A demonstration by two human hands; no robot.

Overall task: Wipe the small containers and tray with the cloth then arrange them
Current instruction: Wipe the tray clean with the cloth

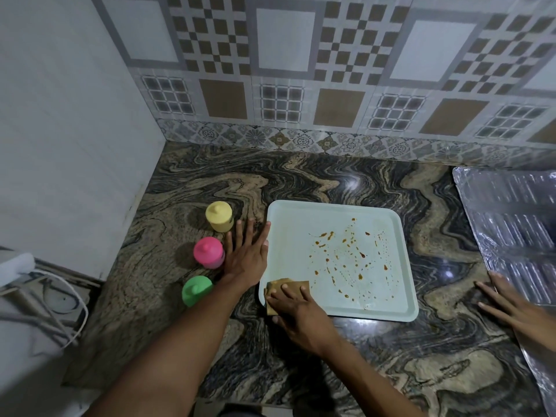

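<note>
A pale blue tray (pixel 388 308) lies on the marble counter, spattered with brown stains across its middle. My right hand (pixel 296 311) presses flat on a tan folded cloth (pixel 296 286) at the tray's near left corner. My left hand (pixel 246 254) lies open, fingers spread, against the tray's left rim, thumb over the edge. Left of it stand three small lidded containers in a line: yellow (pixel 219 216) farthest, pink (pixel 208 252) in the middle, green (pixel 195 290) nearest, partly behind my left forearm.
Another person's hand (pixel 508 305) rests on the counter at the right, beside a shiny foil-covered surface (pixel 511 218). The tiled wall runs along the back. A white wall and a drop with cables lie to the left.
</note>
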